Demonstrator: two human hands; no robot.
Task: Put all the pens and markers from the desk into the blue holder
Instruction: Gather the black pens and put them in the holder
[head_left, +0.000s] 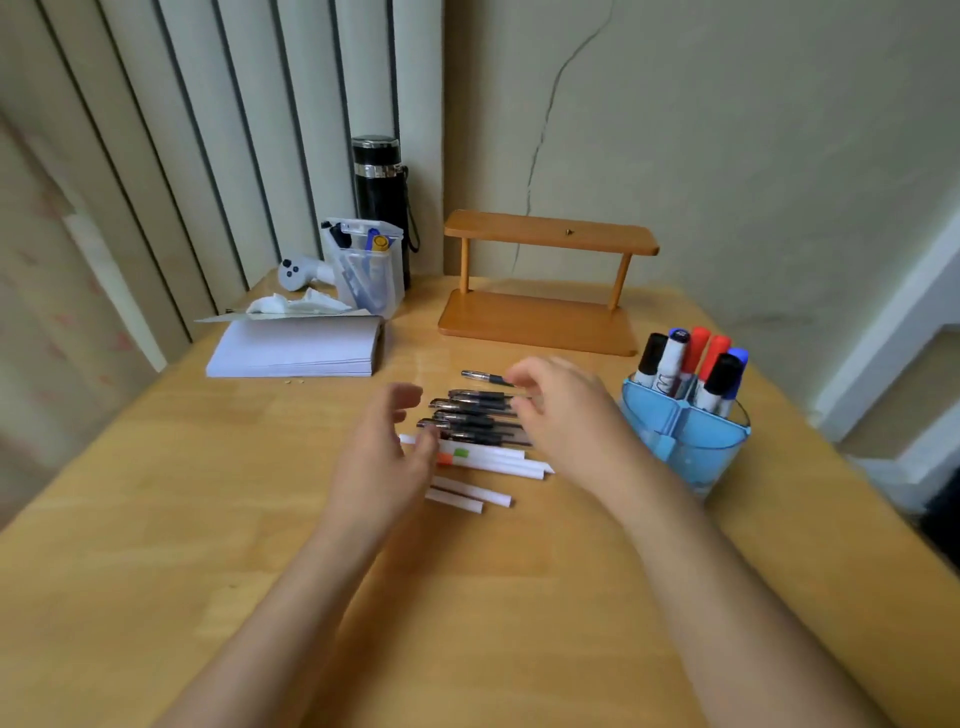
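Several black pens (475, 418) lie side by side in a bunch at the middle of the wooden desk (156, 519), and one more black pen (483, 376) lies apart just behind them. In front of the bunch lie several white pens (493, 460), one with orange and green marks. The blue holder (685, 447) stands at the right with several markers (693, 364) upright in its back compartments. My left hand (387, 452) hovers at the left end of the pens, fingers spread. My right hand (561, 410) covers their right ends, fingers curled but apart. Both are blurred.
A wooden two-level stand (545, 291) sits behind the pens. At the back left are a stack of white paper (296, 348), crumpled tissue, a clear plastic organizer (369, 267), a black flask (382, 192) and a white controller (296, 273). The desk's right edge runs close to the holder.
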